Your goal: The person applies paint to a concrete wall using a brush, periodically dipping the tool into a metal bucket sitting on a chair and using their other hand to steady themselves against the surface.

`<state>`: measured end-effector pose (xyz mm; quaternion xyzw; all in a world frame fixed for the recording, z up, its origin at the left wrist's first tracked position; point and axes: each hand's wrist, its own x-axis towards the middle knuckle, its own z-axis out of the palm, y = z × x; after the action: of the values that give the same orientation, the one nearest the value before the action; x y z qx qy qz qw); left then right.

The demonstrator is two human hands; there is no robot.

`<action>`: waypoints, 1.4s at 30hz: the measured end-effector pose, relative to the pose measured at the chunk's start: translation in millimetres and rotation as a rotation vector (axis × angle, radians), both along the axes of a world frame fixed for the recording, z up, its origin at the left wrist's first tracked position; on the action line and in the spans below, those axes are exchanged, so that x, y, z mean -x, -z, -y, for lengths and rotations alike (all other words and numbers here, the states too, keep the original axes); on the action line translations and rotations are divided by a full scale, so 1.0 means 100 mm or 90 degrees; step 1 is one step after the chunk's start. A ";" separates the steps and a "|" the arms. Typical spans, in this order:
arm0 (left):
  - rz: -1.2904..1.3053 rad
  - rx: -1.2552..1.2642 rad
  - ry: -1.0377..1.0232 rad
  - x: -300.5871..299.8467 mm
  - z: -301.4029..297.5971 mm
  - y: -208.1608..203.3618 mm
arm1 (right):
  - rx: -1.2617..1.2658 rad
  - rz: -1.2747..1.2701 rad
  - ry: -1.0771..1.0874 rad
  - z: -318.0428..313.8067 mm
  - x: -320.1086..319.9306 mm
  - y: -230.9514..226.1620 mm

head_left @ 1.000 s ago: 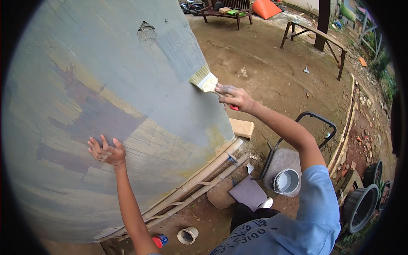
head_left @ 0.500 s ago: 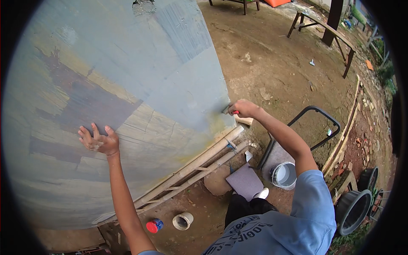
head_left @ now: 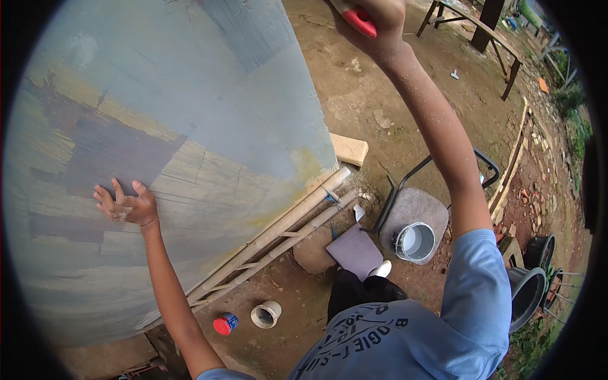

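My left hand (head_left: 130,204) rests against a large grey-blue wall (head_left: 253,107) with its fingers spread. Around it the surface is patchy, with darker grey, beige and yellowish areas. At the top of the view my right hand (head_left: 386,35), raised away from the wall, is closed around a red-handled scraper (head_left: 361,23). Most of the scraper's head is cut off by the upper edge. Pale specks dot my right forearm.
A bamboo ladder (head_left: 278,235) lies along the wall's foot, near a pale block (head_left: 349,150). A paint bucket (head_left: 415,241) stands on a chair (head_left: 425,206). Below are a small pail (head_left: 266,314) and a red-lidded jar (head_left: 225,323). A wooden bench (head_left: 484,31) and black tubs (head_left: 527,297) stand right.
My right hand has left the wall's right edge and swung up with the red-handled scraper, nearer the camera. My left hand stays on the wall; the whole view has shifted slightly.
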<state>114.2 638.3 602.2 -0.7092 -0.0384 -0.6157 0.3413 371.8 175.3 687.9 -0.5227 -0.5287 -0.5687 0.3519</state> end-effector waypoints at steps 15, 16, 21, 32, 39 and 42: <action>-0.033 -0.001 0.021 0.07 -0.06 -0.02 | 0.521 -0.308 0.012 0.14 0.53 4.72; -0.033 -0.002 0.019 0.06 -0.07 -0.01 | 0.637 -0.410 0.026 0.17 0.57 4.82; -0.014 0.004 0.019 0.02 -0.04 -0.03 | 0.780 -0.569 -0.005 0.05 0.43 4.82; 0.017 0.013 -0.010 -0.03 0.05 0.02 | 0.582 -0.546 -0.125 -0.02 0.10 0.56; 0.036 0.017 -0.012 0.04 0.02 -0.04 | 0.388 -0.286 -0.145 0.01 0.37 -1.86; 0.033 0.026 -0.003 -0.02 0.07 -0.03 | 0.228 -0.271 -0.159 -0.06 0.54 -2.46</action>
<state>116.5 631.4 604.7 -0.6998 -0.0615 -0.6320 0.3272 317.8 181.1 933.4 -0.6147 -0.5950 -0.2966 0.4244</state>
